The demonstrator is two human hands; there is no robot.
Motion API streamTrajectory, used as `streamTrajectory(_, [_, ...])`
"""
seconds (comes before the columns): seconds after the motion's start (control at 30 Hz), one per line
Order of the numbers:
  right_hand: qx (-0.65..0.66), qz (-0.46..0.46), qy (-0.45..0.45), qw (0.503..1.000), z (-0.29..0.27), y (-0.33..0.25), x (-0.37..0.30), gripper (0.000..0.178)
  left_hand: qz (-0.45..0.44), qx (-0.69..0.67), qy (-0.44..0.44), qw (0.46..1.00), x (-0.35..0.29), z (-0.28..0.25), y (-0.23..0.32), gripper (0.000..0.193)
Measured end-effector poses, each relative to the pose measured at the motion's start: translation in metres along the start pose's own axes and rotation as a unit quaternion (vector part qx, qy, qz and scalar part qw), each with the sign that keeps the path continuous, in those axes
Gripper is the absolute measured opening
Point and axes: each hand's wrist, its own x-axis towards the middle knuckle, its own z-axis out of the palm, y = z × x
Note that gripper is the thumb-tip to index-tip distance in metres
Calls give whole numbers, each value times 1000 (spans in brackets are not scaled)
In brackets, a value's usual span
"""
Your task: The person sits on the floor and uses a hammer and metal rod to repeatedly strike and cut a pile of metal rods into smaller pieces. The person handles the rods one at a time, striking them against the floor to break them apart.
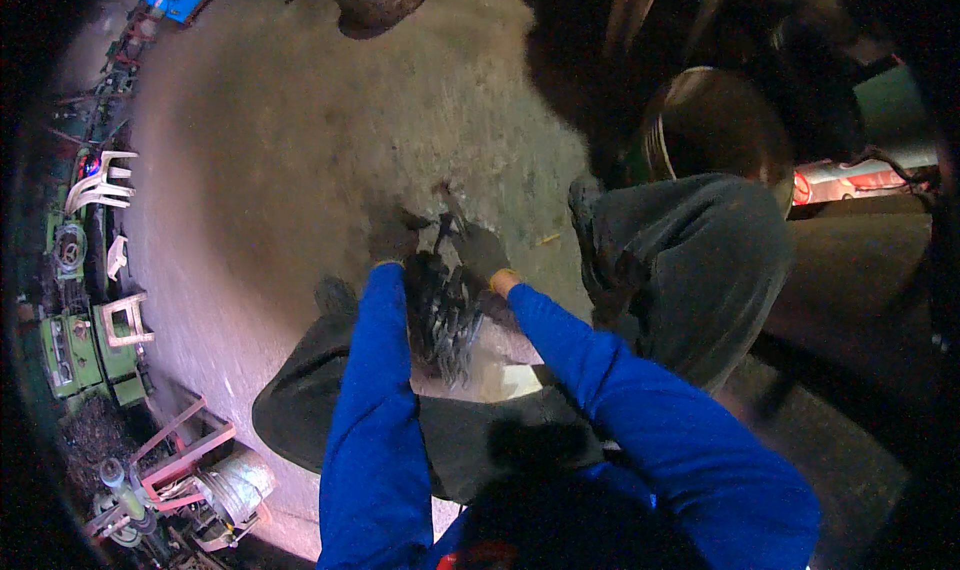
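Note:
I sit low over a concrete floor, with both arms in blue sleeves stretched forward and dark gloves on. My right hand (483, 251) is closed round a slim brownish tool (450, 199) that points away from me; its exact kind is too small to tell. My left hand (392, 237) is closed beside it, its fingertips toward a small dark metal piece (443, 230) between the hands. What the left fingers grip is hard to make out. Just below my hands lies a heap of dark, elongated metal parts (447, 315), between my legs.
A round metal container (380, 0) with pieces in it stands at the far edge. A large open drum (715, 120) is beyond my right knee. Along the left are white plastic chairs (104, 182), green machinery (80, 355) and a reddish frame (185, 450). A yellowish stick (547, 239) lies right of my hands.

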Motion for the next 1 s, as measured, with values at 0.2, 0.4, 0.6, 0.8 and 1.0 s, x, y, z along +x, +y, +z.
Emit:
streamTrajectory(0.2, [61, 26, 85, 994, 9, 17, 2, 44, -22, -79, 6, 997, -9, 7, -6, 20])
streamTrajectory(0.4, [-62, -107, 78, 989, 10, 30, 1, 43, -36, -31, -63, 997, -2, -9, 20, 22])
streamTrajectory(0.6, [3, 35, 66, 997, 15, 26, -9, 43, -62, 58, -29, 996, -9, 7, 13, 43])
streamTrajectory(0.8, [72, 7, 78, 994, 9, 17, -7, 55, -92, 191, 38, 977, -18, -3, 33, 52])
streamTrajectory(1.0, [-60, -10, 73, 995, 19, 25, -6, 54, -117, 158, 143, 970, -11, 29, 10, 52])
